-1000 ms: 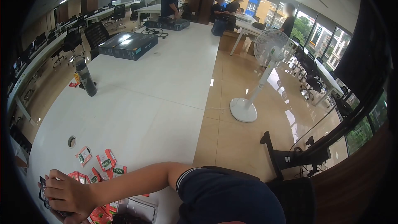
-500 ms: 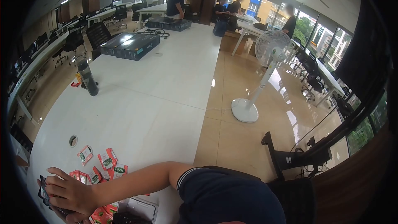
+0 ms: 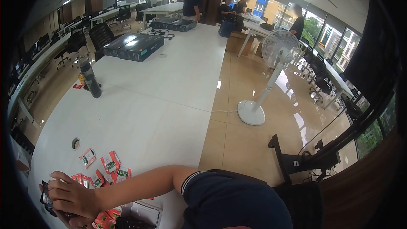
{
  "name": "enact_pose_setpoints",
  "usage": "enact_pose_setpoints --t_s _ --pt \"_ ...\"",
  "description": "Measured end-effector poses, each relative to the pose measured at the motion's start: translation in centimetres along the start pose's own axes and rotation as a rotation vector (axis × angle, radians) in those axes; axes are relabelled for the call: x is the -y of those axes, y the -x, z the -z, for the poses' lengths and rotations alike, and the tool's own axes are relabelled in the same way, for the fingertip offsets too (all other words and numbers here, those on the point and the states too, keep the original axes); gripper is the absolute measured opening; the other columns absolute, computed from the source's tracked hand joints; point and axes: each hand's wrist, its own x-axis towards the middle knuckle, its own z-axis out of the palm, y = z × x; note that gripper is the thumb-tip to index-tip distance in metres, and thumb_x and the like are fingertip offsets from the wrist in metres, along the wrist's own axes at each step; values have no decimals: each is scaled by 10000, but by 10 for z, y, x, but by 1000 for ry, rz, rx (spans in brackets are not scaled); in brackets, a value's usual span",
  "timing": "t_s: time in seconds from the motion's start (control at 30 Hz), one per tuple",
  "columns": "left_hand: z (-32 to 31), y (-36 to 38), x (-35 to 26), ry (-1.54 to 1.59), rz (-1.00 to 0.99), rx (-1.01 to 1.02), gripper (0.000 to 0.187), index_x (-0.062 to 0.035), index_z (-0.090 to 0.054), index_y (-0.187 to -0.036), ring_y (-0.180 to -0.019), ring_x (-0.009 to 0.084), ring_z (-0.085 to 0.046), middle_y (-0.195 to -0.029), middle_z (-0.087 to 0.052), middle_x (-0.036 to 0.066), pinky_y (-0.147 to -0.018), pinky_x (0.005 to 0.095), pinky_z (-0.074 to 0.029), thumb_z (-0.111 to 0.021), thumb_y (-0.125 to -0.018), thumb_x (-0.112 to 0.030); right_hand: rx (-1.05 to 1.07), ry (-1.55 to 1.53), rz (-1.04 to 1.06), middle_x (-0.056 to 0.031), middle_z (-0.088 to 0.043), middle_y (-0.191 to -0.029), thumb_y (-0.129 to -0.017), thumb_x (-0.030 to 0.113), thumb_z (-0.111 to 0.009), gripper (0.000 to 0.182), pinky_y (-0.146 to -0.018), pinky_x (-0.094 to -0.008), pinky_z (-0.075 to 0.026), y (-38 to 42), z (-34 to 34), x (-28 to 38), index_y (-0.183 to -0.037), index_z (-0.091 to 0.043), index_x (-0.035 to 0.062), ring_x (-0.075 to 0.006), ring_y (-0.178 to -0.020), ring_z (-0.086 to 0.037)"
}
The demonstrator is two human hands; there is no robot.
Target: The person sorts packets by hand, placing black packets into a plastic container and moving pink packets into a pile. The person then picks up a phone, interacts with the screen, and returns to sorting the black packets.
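My right hand reaches across from the right at the lower left, palm down. Its fingers are curled over a dark, shiny item with black edges. Most of that item is hidden under the hand, and its kind cannot be made out. Beside the hand, several red and white Cozy packets lie loosely on the white table. More red packets show below the forearm. A light tray-like container with a grey rim sits there, with black crumpled plastic near it. My left hand is not in view.
A dark bottle stands at the table's left edge. Flat dark boxes and a cable lie farther back. A white standing fan is on the floor to the right. Several people, including one standing, are at the back.
The standing person at the back has moved right. My right hand keeps its grip on the dark item, with barely any shift; the packets lie as before.
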Motion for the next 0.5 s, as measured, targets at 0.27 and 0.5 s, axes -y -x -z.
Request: enact_pose_setpoints --t_s 0.27,0.5 --pt "0 2 2 -21 -4 6 576 -64 -505 -1474 -1379 205 -509 -1472 -558 63 -1204 391 -423 -605 -1042 -433 -77 -8 -40 -223 -507 -1133 -931 430 -502 446 -1059 -719 -308 0 -1 4 -1104 -529 19 -451 -1105 -505" --pt "-57 26 7 -183 -141 -39 844 -21 -528 -1477 -1429 350 -492 -1499 -569 150 -1241 570 -339 -686 -920 -636 -39 -34 -24 -235 -489 -1156 -962 454 -481 469 -1037 -704 -317 1 1 3 -1122 -516 15 -446 -1103 -485"
